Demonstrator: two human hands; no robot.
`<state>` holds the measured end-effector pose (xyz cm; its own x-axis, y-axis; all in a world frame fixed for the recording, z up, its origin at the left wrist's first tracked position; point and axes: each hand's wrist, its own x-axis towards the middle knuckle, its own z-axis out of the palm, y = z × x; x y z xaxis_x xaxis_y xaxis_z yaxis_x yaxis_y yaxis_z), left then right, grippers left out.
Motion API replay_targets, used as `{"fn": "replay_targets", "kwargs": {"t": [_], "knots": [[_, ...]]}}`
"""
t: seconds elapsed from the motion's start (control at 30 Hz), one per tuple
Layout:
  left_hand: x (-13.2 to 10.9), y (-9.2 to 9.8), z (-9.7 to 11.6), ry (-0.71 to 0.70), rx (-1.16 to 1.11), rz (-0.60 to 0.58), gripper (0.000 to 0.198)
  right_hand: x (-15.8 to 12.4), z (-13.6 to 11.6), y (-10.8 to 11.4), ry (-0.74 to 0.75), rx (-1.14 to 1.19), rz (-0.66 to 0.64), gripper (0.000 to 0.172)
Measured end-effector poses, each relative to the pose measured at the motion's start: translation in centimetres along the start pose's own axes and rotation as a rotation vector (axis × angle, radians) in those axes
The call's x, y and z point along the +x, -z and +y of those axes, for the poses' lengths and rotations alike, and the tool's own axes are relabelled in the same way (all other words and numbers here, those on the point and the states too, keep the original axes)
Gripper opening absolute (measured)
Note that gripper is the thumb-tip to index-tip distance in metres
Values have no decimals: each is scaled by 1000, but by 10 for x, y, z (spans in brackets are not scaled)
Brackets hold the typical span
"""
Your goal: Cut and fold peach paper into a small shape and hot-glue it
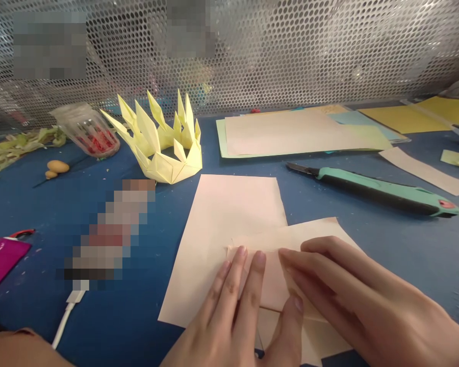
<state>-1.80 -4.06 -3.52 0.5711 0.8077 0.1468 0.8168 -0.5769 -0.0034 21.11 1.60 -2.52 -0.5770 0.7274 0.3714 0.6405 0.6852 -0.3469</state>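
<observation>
While both hands lie flat on it, the small folded paper (294, 234) rests at the near edge of the desk (398, 250), directly in front of the person. The left hand (245, 306) is open, its fingers stretched forward and pressing the left part of the fold, with the thumb on the lower edge. The right hand (352, 290) is open too; its fingertips point to the left and almost meet those of the left hand. Neither hand grips anything, they only press down. This paper looks thin, light and easy to crease, so I judge it would slide on the sheet below and tear if pulled hard; its free far corners seem the best places to take hold. Under it lies a larger pale sheet (229, 214), partly covered. Further to the right is a green cutter (378, 189), well apart from the hands. Behind the sheet stands a yellow paper crown (164, 148), with a plastic jar (86, 130) beside it, and a stack of sheets (290, 132) lies near the perforated screen (290, 51).
</observation>
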Motion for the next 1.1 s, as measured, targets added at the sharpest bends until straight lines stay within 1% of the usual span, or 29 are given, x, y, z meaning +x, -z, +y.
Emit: {"fn": "replay_targets", "kwargs": {"t": [0.1, 0.2, 0.3, 0.37, 0.47, 0.63, 0.73, 0.87, 1.0, 1.07, 1.1], "knots": [[-3, -4, -7, -108, -3, 9, 59, 3, 1, 2, 55, -44, -37, 31], [-4, -5, -9, -117, 22, -7, 62, 6, 2, 3, 109, -65, -59, 31], [-2, -4, -7, -170, 91, 38, 66, 8, 2, 4, 61, -26, -25, 31], [0, -3, -7, -208, 115, 55, 65, 10, 2, 4, 43, -8, -30, 32], [2, -2, -7, -208, 145, 50, 63, 12, 3, 5, 62, -24, -61, 34], [6, 2, -7, -260, 243, 113, 61, 11, 6, 4, 51, -3, -47, 31], [7, 4, -7, -265, 255, 120, 59, 11, 7, 4, 26, 7, -43, 30], [5, 3, -7, -271, 244, 108, 61, 12, 9, 4, -27, 21, 2, 23], [3, 5, -6, -284, 228, 101, 66, 14, 13, 6, -56, 71, 8, 20], [5, 10, -4, -283, 225, 82, 66, 15, 16, 6, -62, 114, -5, 19], [6, 13, -3, -251, 229, 40, 68, 15, 17, 6, -69, 132, -16, 19]]}}
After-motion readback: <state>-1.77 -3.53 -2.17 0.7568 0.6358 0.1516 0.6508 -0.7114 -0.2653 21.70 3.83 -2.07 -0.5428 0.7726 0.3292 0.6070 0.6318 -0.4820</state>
